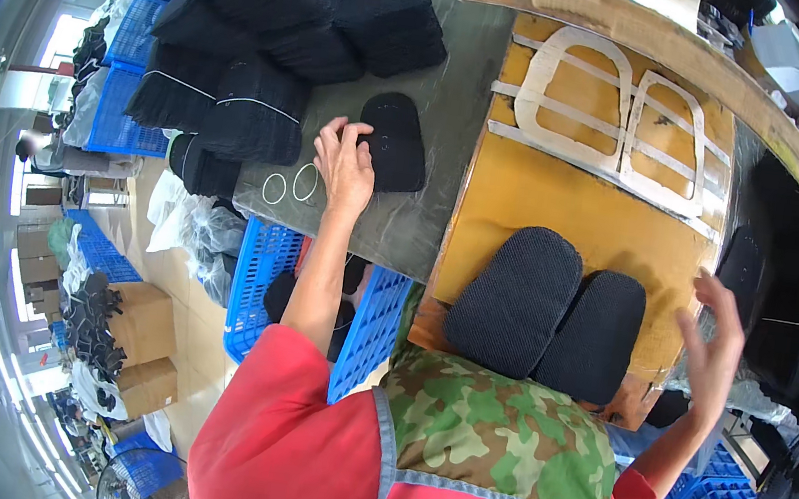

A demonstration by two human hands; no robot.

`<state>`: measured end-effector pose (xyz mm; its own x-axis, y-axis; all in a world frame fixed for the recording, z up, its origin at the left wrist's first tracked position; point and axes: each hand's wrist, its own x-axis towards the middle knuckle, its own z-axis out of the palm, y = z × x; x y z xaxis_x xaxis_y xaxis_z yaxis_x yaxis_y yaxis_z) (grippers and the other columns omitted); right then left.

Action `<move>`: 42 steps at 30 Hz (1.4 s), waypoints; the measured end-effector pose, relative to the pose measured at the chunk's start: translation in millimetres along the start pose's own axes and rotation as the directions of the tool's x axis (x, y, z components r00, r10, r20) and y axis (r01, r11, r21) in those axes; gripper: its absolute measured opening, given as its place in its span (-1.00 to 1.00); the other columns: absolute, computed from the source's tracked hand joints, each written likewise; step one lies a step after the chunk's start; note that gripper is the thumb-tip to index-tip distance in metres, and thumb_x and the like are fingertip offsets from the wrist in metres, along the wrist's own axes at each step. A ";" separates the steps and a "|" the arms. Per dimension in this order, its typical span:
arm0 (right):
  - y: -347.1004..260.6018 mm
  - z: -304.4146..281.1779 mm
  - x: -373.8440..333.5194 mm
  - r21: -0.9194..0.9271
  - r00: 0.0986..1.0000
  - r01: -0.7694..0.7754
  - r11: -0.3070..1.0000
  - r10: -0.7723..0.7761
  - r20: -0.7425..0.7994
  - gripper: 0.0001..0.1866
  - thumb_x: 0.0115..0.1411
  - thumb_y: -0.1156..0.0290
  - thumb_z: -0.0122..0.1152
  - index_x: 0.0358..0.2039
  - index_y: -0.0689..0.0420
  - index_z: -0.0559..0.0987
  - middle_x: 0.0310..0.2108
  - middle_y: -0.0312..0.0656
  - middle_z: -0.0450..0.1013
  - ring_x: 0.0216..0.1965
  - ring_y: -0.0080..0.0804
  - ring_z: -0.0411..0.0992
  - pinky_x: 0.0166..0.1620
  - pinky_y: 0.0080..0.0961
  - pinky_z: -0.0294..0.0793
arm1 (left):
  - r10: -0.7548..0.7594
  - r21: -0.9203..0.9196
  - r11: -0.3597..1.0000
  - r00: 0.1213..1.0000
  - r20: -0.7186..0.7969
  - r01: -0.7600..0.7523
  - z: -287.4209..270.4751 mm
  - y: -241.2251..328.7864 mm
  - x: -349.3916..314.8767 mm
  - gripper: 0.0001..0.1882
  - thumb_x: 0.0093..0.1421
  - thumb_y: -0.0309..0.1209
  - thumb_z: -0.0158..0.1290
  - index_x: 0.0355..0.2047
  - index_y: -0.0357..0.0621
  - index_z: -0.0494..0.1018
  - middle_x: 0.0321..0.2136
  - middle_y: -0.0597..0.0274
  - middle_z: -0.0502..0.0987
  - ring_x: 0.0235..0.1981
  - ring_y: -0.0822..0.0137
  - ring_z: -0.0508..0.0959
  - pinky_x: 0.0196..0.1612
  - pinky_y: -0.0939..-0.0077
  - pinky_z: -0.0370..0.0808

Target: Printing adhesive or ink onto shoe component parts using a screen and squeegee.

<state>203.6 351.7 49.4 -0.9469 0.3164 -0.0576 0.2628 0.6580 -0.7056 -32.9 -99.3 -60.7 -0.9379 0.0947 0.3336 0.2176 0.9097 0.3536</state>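
My left hand (344, 170) is at the left edge of a dark, rounded fabric pad (395, 143) on the grey-green tabletop. Its fingers are slightly bent and apart, and none of them is closed round the pad. Two thin white rings (274, 189) lie just left of that hand. Over the right edge of the yellow-brown board (614, 227), my right hand (716, 337) hangs with fingers spread and nothing in it. Two black ribbed pads, a larger one (515, 295) and a narrower one (593, 334), lie side by side on the board's near part.
Pale frame-shaped templates (627, 128) on metal strips lie across the board's far part. Behind them runs a wooden beam (652, 18). Tied stacks of black pads (256, 110) stand at the far left. A blue crate (264, 282) sits below the table; more black pads (781, 340) are at right.
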 end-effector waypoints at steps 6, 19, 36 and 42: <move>-37.2 38.1 -9.9 -0.142 0.967 0.184 0.973 -0.152 0.206 -0.32 -0.08 0.37 0.44 0.09 0.20 0.42 -0.03 -0.03 0.38 0.05 0.02 0.36 0.08 -0.19 0.37 | 0.311 -0.044 0.950 0.926 0.214 -0.309 9.5 18.8 13.2 -0.61 0.29 -0.33 -0.04 0.11 0.31 0.47 0.36 0.03 0.06 0.38 -0.14 -0.03 0.31 -0.29 -0.04; -44.6 52.8 -19.0 -0.247 0.957 0.288 0.925 -0.272 0.099 -0.62 -0.08 0.45 0.40 -0.19 0.09 0.54 -0.19 -0.23 0.45 -0.08 -0.21 0.40 -0.02 -0.32 0.35 | 0.337 0.057 0.932 0.916 0.216 -0.357 -0.3 16.1 24.4 -0.69 0.35 -0.21 -0.12 0.02 0.17 0.52 0.28 -0.04 0.19 0.29 -0.10 0.16 0.27 -0.04 0.17; 38.8 38.2 187.9 -0.248 0.903 0.340 0.907 -0.388 -0.182 -0.79 0.15 0.44 0.17 -0.20 0.19 0.52 -0.28 0.11 0.50 -0.20 0.15 0.46 -0.17 -0.07 0.45 | 0.674 -0.569 0.715 0.617 0.406 -0.407 -66.5 189.5 -65.0 -0.36 0.01 -0.63 0.10 0.17 -0.24 0.28 0.11 -0.08 0.29 0.14 -0.12 0.31 0.21 0.12 0.27; 32.7 87.6 214.3 -0.422 0.804 0.337 0.842 -0.491 -0.337 -0.55 0.05 0.41 0.29 -0.01 0.14 0.46 -0.06 0.01 0.44 0.01 0.03 0.39 0.03 -0.06 0.33 | 0.629 -0.488 0.768 0.633 0.452 -0.414 -64.9 191.8 -63.4 -0.49 0.01 -0.58 0.12 0.02 -0.18 0.33 -0.04 0.02 0.33 0.06 -0.02 0.32 0.21 0.07 0.18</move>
<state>-7.0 381.2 -47.9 -0.8276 0.1614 0.5376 -0.0196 0.9489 -0.3150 85.8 42.9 42.7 -0.5789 0.8145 0.0389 0.6877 0.4621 0.5600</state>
